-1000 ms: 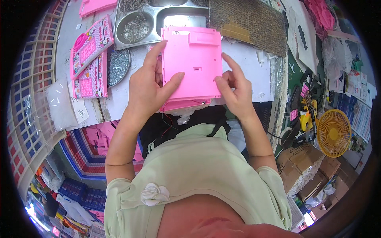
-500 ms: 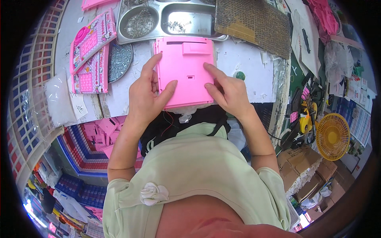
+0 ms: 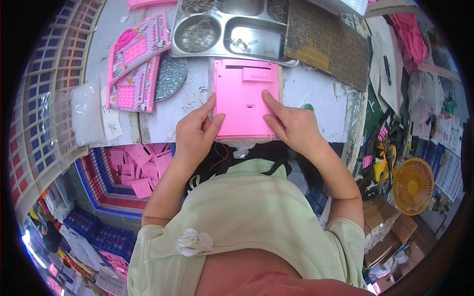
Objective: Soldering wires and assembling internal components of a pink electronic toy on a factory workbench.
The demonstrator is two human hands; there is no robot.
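While the pink panel lies face down at the near edge of the table, the parts of this moment read as follows.

Panel: the pink plastic panel [image 3: 247, 96] rests flat on the white table [image 3: 316, 96], its far edge close to the metal tray [image 3: 232, 29] and its near edge at the table's lip.
Left hand: my left hand [image 3: 195, 135] is open, fingers stretched along the panel's near left corner, thumb on its lower left face; it presses, it does not grasp.
Right hand: my right hand [image 3: 294, 123] is likewise open, index finger laid flat on the panel's right half, the other fingers over the near right edge.
Wires: thin red and black wires [image 3: 221, 153] trail out under the near edge, between my hands.
How to do it well, as I judge: press evenly on both sides so the panel seats square, and keep the wires clear of the seam.
Left of the panel: two pink toy boards [image 3: 134, 69] lie overlapped, with a round grey disc [image 3: 170, 76] just beside them.
Far right: a brown mesh mat [image 3: 328, 42] lies beside the tray.
Below the table, left: a blue crate [image 3: 136, 170] holds loose pink pieces.
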